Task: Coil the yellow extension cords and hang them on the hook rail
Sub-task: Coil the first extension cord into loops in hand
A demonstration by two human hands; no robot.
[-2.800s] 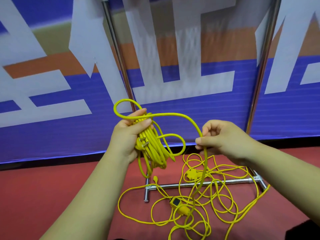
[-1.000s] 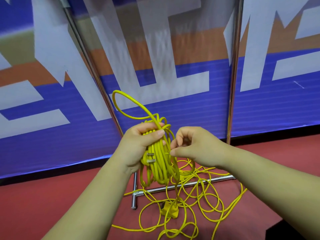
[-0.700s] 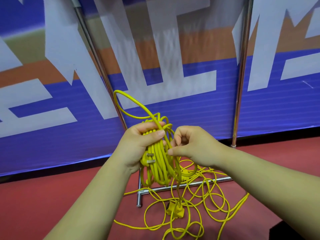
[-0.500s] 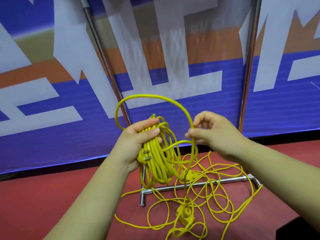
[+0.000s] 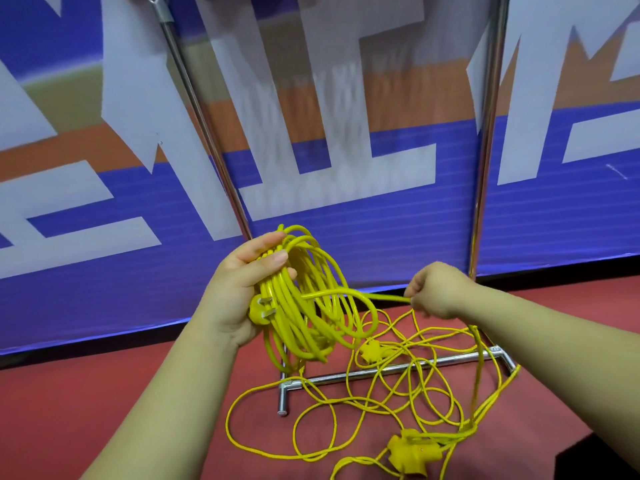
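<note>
1. Above the red floor (image 5: 104,410), close to its back edge, held up in mid-air: coil of yellow extension cord (image 5: 304,299), many loops bunched together and hanging down from the grip.
2. Gripped by the left hand (image 5: 239,292), fingers and thumb curled round the top of the loops; plug (image 5: 259,308) lying against the heel of the palm, metal prongs pointing right.
3. Pulled out rightward from the coil: single taut strand (image 5: 381,296), roughly level, ending in the right hand (image 5: 438,291).
4. Closed in a fist round that strand, knuckles up, well apart from the left hand; below the wrist, cord dropping steeply to the floor.
5. Spread on the floor below both hands: uncoiled cord (image 5: 398,393) in overlapping, tangled loops, draped over the chrome base bar (image 5: 450,362) of a rack.
6. Lying among those loops: yellow socket block (image 5: 412,453) towards the floor's near edge, and a smaller yellow connector (image 5: 370,351) just beside the bar.
7. Rising from the base: left upright (image 5: 204,133), leaning, and right upright (image 5: 485,133), nearly vertical.
8. Behind everything, along the floor's back edge: blue, orange and white banner (image 5: 346,237).
</note>
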